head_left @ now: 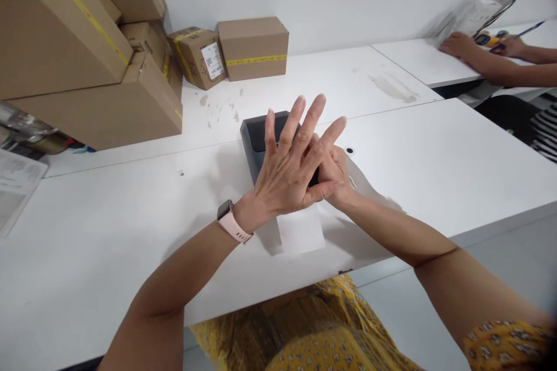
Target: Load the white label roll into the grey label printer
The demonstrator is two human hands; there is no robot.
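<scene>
My left hand (pixel 289 165) is spread out with its fingers apart, held over a dark, shallow box (pixel 251 142) on the white table. A smartwatch with a pink band (pixel 235 226) is on that wrist. Behind it, my right hand (pixel 335 168) is curled closed and partly hidden by the left. Whether it grips anything cannot be made out. Something black shows in a small gap between the hands. A white sheet of paper (pixel 301 233) lies below my hands, near the table's front edge.
Cardboard boxes (pixel 100 110) are stacked at the left, with two smaller boxes (pixel 255 49) against the wall. A printed sheet (pixel 17 185) lies at the far left. On the right, another person's hands (pixel 461 49) are at a neighbouring table, one holding a pen (pixel 528 29).
</scene>
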